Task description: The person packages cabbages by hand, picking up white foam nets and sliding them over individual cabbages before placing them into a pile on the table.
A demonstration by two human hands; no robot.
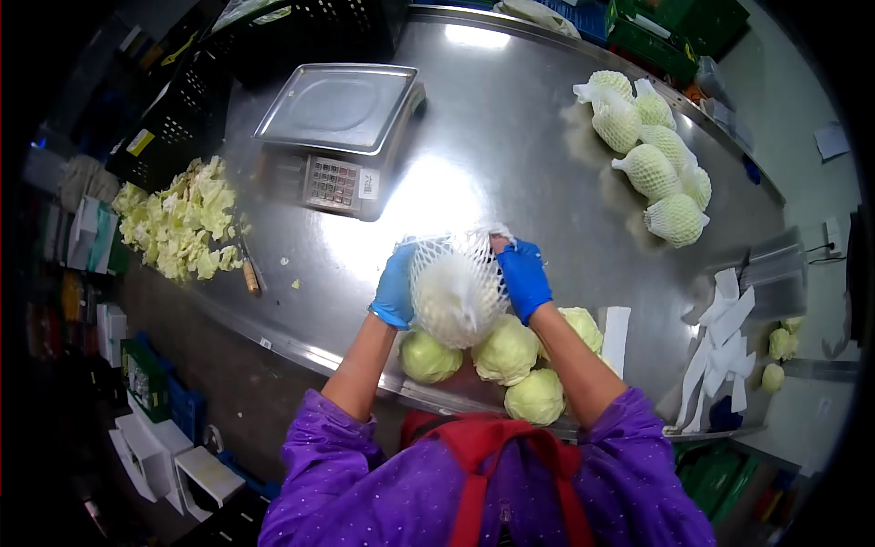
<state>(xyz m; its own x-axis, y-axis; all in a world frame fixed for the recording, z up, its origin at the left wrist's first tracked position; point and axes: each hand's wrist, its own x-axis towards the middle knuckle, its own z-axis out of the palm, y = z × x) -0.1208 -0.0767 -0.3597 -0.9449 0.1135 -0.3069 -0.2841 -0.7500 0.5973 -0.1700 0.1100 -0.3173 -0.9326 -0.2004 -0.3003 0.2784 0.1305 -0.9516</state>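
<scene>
The table point(510, 146) is smooth, glossy metal, the netting point(458, 290) matt and foam-like, the knife handle point(251, 277) wooden.

Gloved hands point(396, 284) point(526, 281) holding white net point(456, 301) — cabbages point(506, 350), scale point(346, 108)

Blue-gloved left hand point(395, 284), blue-gloved right hand point(525, 280), white net point(458, 290) with open mesh pattern, pale green cabbages point(506, 350), purple jacket point(392, 497) with small white dots, red straps point(470, 500), yellow-green leaf pieces point(182, 221).

A scale point(351, 114) is sitting on the counter point(510, 137), upper left of centre; a wooden-handled knife point(251, 277) is lying at left. Black crates point(187, 114) are standing upper left, a green crate point(652, 44) is showing upper right.
</scene>
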